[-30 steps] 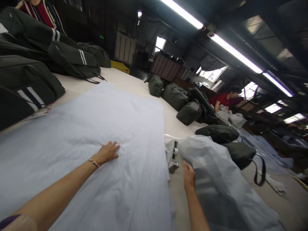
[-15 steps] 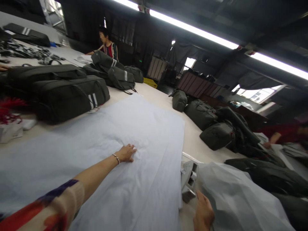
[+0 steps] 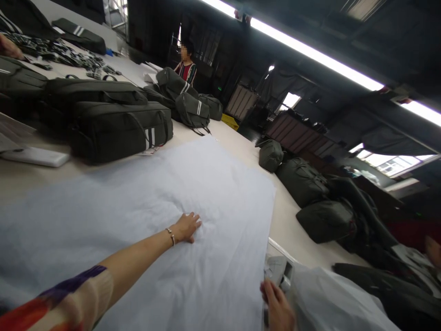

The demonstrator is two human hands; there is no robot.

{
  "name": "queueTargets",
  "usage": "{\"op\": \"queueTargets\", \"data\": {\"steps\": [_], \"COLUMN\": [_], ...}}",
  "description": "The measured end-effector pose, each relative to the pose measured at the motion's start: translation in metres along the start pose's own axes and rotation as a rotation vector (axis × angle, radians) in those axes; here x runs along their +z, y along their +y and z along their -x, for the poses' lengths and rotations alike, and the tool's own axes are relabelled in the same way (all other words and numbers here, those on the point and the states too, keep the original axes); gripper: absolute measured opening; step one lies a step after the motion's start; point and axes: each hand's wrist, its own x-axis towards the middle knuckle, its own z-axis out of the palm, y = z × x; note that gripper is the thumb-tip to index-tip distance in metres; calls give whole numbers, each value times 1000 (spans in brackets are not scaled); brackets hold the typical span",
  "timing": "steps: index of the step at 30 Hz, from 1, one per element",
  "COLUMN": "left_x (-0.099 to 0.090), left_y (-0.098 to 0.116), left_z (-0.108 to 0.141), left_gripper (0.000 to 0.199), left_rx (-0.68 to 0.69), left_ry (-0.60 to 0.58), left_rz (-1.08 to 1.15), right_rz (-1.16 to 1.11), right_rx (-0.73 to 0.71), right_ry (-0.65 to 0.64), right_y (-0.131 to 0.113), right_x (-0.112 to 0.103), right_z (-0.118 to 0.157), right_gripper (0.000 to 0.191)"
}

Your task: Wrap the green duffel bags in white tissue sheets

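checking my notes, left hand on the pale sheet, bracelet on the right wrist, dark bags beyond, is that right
Not quite: the head view shows the bracelet on the left wrist, not the right. The left hand is on the pale sheet, dark bags beyond.

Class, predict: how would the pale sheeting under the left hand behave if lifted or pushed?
The pale sheeting would probably droop when lifted, since fine wrinkles suggest thin, floppy material. Pushed, it may ruck up rather than move stiffly, as creases gather around the left hand.

Pale bluish-white sheet (image 3: 223, 188), lightly creased, spread flat, on cream table (image 3: 241, 143)
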Motion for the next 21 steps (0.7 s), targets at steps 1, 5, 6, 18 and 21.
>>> {"op": "queueTargets", "data": {"steps": [1,5,6,18,21], "left_x": [1,5,7,28,20], "left_y": [0,0,-1,-4,-3], "left_z": [0,-3,-4,-12,-7], "left_gripper": [65,69,72,90,85], "left_rx": [-4,-19,-25,-48,-36], "left_ry": [0,-5,-6,-46,-34], "left_rz": [4,22,28,66,54], "right_rz": [-9,29,97,770,857], "right_rx": [-20,-116,-106,-41,-125], "right_ry": [-64,-495,-538,-493,-398], "right_y": [-19,-98,-111,-79,-79], "right_x": [24,141,169,256,242], "right_z": [-11,-68,-83,-172,-167], "right_gripper": [45,55,52,33,50]}}
